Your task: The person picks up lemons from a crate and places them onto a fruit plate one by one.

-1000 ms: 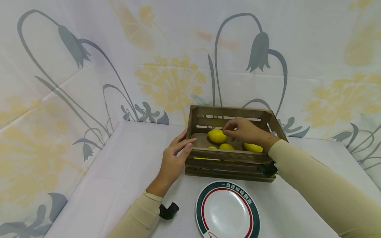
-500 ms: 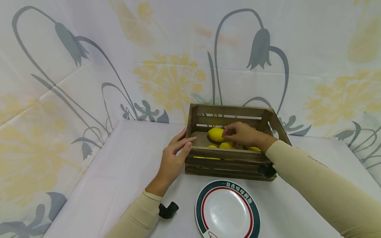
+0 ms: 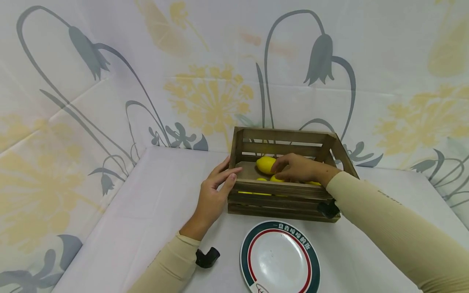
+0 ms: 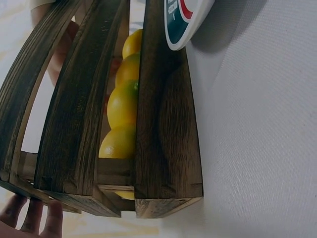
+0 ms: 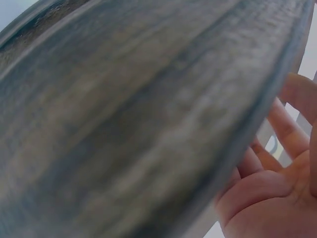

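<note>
A brown slatted wooden crate holds several yellow lemons. In the left wrist view, a row of lemons shows through a gap in its front. My left hand rests against the crate's left end, its fingertips touching the wood. My right hand reaches inside over the right half, fingers spread and bent downward among the lemons. Its fingertips sit close to the back lemon and a front lemon. The right wrist view shows the palm beside a blurred slat, which hides part of the fingers.
A white plate with a dark green rim and red ring lies in front of the crate. White cloth covers the table. Behind the crate hangs a flower-patterned cloth. Black wrist pieces stick out from both sleeves.
My right hand has sunk lower into the crate and now covers more of the front lemons. The left hand stays at the crate's left end. Crate and plate show no clear movement.
</note>
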{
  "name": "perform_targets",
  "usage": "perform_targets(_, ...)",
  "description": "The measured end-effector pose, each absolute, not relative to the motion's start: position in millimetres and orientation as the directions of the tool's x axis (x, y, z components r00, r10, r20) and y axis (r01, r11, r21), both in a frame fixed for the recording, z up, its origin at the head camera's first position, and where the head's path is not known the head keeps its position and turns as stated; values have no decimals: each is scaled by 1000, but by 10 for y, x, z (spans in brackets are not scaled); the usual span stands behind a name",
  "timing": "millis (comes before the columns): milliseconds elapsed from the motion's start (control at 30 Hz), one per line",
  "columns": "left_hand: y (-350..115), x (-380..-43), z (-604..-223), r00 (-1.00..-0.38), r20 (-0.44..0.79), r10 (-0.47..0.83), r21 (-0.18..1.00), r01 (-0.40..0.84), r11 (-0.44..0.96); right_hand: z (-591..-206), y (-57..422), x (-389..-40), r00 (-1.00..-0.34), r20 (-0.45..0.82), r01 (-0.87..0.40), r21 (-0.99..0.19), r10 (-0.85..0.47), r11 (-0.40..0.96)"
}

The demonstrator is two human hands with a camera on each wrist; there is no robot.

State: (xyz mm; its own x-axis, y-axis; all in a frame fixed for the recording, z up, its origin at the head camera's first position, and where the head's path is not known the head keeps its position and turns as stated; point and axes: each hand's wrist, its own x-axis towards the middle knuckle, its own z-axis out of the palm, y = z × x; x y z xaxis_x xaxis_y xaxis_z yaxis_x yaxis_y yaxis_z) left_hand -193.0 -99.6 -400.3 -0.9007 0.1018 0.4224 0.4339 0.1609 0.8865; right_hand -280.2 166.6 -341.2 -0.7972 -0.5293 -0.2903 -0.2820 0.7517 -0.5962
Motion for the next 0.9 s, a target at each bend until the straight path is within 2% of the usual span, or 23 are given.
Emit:
perform_targets(267, -987, -1927, -4005, -902, 420, 103, 886, 432, 166, -3446, 1686, -2804, -758, -317, -369, -514, -571, 775)
perform_targets(500, -987, -1926, -4003, -902, 420, 99, 885, 432, 174, -3454, 1691, -2807, -767, -400, -324, -434, -502, 841)
perform_targets(700, -985, -1925, -3999, -902, 420, 99, 884, 431, 182, -3462, 1690, -2818, -736, -483, -308, -384, -474, 870)
perform_targets(900, -987, -1922, -4001, -901, 423, 99, 879, 434, 197, -3470, 1688, -2830, -729, -474, -346, -368, -495, 863)
